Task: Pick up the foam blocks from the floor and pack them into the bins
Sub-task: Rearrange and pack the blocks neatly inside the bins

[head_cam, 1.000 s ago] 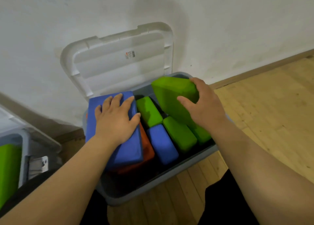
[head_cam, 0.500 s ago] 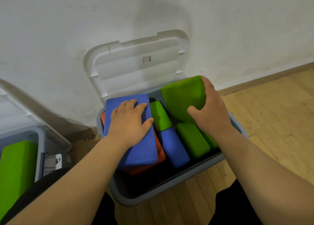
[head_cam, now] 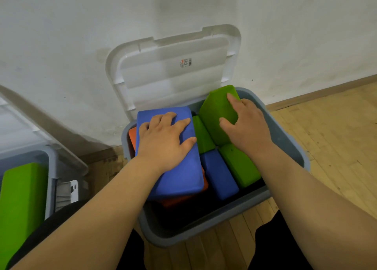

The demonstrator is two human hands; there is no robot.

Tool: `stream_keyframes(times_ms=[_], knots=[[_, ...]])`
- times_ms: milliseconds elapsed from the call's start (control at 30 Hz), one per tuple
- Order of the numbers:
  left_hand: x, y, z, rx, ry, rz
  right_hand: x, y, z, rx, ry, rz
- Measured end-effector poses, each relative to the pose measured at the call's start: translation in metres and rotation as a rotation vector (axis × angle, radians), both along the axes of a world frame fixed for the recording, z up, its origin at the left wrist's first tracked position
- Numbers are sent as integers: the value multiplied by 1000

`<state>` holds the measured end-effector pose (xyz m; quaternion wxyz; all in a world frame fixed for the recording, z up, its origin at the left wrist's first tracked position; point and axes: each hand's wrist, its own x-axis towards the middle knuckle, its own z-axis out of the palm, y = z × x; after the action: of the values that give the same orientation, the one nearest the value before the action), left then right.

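A grey bin [head_cam: 289, 139] stands against the wall with its white lid [head_cam: 173, 69] leaning back. Inside, a large blue foam block [head_cam: 179, 173] lies on an orange block [head_cam: 132, 137]; my left hand [head_cam: 165, 141] presses flat on the blue one with straight fingers. My right hand [head_cam: 244, 125] rests on a tilted green block [head_cam: 214, 116] at the bin's back right, fingers laid over its top face. Below it lie a smaller blue block [head_cam: 218, 173] and two green blocks [head_cam: 238, 165], [head_cam: 203, 135].
A second grey bin [head_cam: 50, 167] at the left edge holds a green block [head_cam: 20, 204] and has a white latch [head_cam: 67, 192]. Wooden floor [head_cam: 330, 139] spreads to the right. My dark-clothed knees flank the near rim.
My right hand has lowered the green block from upright above the bin to a tilted rest on the blocks inside. My left hand has stayed on the blue block. The camera shifted left.
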<state>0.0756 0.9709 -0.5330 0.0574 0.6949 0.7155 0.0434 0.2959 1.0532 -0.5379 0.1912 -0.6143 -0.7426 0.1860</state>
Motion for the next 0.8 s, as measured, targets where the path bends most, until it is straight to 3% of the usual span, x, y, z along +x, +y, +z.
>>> stream_keyframes(times_ms=[333,800], knots=[[-6,-1,-7,25,-5,-1,-12,20,-9,-28,-128,32],[-9,-6,-11,81,-29,14,-17,33,-45,-110,-106,47]])
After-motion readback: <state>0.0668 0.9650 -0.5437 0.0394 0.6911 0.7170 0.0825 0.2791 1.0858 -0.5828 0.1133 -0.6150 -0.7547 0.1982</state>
